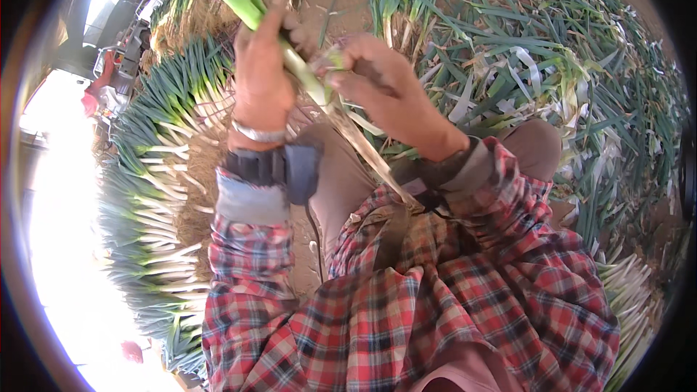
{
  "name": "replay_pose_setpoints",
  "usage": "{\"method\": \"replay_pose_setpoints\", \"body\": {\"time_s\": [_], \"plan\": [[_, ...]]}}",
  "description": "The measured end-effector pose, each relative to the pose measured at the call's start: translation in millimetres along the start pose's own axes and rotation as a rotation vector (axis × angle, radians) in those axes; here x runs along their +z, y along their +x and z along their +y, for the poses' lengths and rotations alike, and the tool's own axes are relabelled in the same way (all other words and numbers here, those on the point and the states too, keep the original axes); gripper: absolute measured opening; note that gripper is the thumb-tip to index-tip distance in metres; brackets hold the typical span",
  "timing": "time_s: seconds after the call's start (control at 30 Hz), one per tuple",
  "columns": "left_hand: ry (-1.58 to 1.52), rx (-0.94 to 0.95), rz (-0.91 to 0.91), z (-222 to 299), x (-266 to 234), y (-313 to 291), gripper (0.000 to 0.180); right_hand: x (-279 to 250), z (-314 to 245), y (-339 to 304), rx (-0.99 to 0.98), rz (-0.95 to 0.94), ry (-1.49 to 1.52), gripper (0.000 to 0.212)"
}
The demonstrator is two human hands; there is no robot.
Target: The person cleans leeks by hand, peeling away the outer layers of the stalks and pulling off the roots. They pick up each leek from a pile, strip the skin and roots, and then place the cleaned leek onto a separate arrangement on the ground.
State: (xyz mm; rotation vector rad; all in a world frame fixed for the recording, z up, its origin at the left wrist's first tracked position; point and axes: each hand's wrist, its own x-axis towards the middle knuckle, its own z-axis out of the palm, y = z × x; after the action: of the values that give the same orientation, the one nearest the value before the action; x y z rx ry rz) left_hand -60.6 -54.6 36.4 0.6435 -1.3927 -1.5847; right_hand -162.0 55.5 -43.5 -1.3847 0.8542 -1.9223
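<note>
A long green onion (301,69) slants across the space in front of me, with green leaves at the upper left and its pale root end pointing down toward my lap. My left hand (263,65) is closed round the stalk just below the leaves. Against the lower stalk, the fingers of my right hand (370,65) are pinched together on its outer skin; they are slightly blurred. A dry, pale strip of skin (367,149) hangs from the stalk down to my lap.
Trimmed green onions (163,225) lie in a curved row on my left, leaves outward. A bundle of green onions (406,0) stands ahead. Loose leaves and peelings (552,80) are heaped at the right. More pale stalks (628,305) lie at the lower right.
</note>
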Motion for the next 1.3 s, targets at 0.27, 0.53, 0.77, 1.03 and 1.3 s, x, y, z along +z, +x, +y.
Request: {"method": "replay_pose_setpoints", "body": {"time_s": [0.27,0.53,0.77,1.03,1.3], "plan": [[-0.35,-0.072,-0.094,22.9,-70.6,31.5,0.017,-66.7,-38.5,-84.5,0.433,-0.151,0.168,0.01],[-0.186,0.088,0.057,59.7,-121.4,32.0,0.015,-109.9,1.6,-133.1,0.25,-0.476,-1.092,0.024],[-0.439,0.128,-0.173,42.6,-76.6,12.6,0.019,-1.8,7.6,-39.1,-0.019,-0.128,-0.69,0.023],[-0.436,0.187,-0.241,35.8,-61.4,-11.4,0.019,17.9,16.3,-37.2,-0.145,-0.15,-0.932,0.016],[-0.411,0.22,-0.176,34.0,-52.0,-27.2,0.019,19.7,23.6,-39.2,-0.17,-0.113,-0.954,0.012]]}}
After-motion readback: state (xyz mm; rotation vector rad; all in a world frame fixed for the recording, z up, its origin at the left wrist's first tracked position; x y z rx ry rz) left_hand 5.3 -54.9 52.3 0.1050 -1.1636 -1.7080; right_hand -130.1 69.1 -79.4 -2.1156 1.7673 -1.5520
